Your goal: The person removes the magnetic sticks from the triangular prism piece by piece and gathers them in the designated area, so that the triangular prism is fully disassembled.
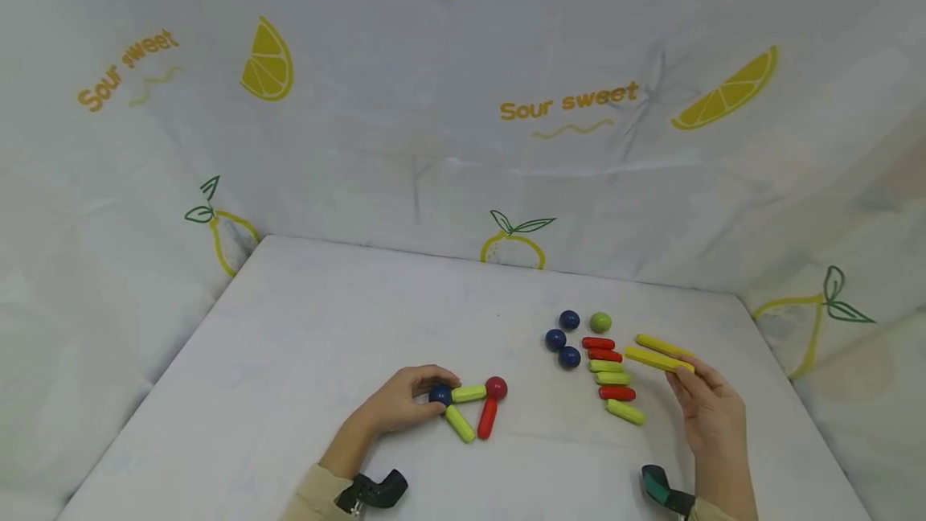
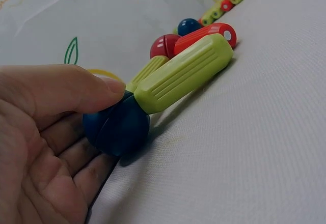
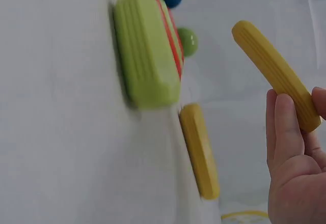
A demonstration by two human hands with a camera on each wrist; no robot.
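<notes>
My left hand grips a blue ball between thumb and fingers. Two light green sticks, a near one and one leading to a red ball, join at that blue ball. A red stick extends from the red ball; its free end lies close to the near green stick's end. Over on the right, my right hand pinches one end of a long yellow stick, raised above the table. Beneath it, a second yellow stick lies on the white surface.
Several short red and green sticks lie in a column left of my right hand. Behind them are three blue balls and a green ball. A white curtain with lemon prints borders the white table at the back and sides.
</notes>
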